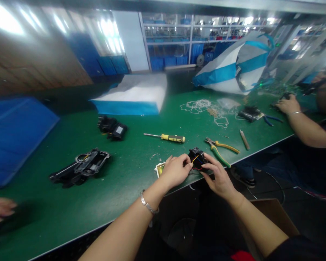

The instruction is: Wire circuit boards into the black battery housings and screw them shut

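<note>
At the table's front edge, a small black plastic housing [196, 155] shows yellow, red and blue wires [197, 161] in its open side. My right hand [220, 178] grips the housing from the right, fingers curved along its side and thumb below. On the left, my left hand [178, 169] is closed in a pinch at the wires, its fingertips against the housing. Partly hidden behind my left hand lies a white-rimmed part with a yellow-green inside [159, 169].
Beyond my hands lie a yellow screwdriver [172, 138] and yellow-green pliers [220, 148]. More black housings [84, 165] sit left. White gaskets [198, 106], a white-blue box [127, 105] and a bag [228, 69] stand behind. Other people's hands [289, 105] work at both sides.
</note>
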Tool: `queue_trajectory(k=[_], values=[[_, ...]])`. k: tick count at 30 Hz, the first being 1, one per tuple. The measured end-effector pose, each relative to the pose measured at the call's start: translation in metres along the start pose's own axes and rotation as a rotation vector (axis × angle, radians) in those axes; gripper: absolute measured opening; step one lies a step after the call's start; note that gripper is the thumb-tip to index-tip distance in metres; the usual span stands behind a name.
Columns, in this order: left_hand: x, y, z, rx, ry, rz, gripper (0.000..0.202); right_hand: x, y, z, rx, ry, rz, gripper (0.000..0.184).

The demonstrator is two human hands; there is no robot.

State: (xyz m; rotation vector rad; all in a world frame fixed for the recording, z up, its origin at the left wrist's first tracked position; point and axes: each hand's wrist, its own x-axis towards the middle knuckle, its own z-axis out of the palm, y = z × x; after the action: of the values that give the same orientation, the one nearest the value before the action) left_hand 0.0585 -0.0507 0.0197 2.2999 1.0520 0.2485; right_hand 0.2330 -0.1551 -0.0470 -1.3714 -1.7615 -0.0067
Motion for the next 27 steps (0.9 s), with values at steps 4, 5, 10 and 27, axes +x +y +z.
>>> queue_trajectory(k=[4,5,10,27], values=[[0.000,0.009,0.006,-0.032,0.076,-0.033,0.026,-0.001,-0.001,0.002,0.016,0.023,0.024,0.037],[0.000,0.012,0.007,-0.027,0.090,-0.016,0.030,-0.001,-0.001,0.003,0.022,0.028,0.026,0.037],[-0.002,0.012,0.003,0.019,0.135,0.031,0.022,-0.002,0.001,0.004,0.029,0.047,0.034,0.037],[0.002,-0.003,-0.005,-0.261,-0.031,-0.010,0.039,-0.002,0.004,0.004,0.023,0.062,0.009,0.039]])
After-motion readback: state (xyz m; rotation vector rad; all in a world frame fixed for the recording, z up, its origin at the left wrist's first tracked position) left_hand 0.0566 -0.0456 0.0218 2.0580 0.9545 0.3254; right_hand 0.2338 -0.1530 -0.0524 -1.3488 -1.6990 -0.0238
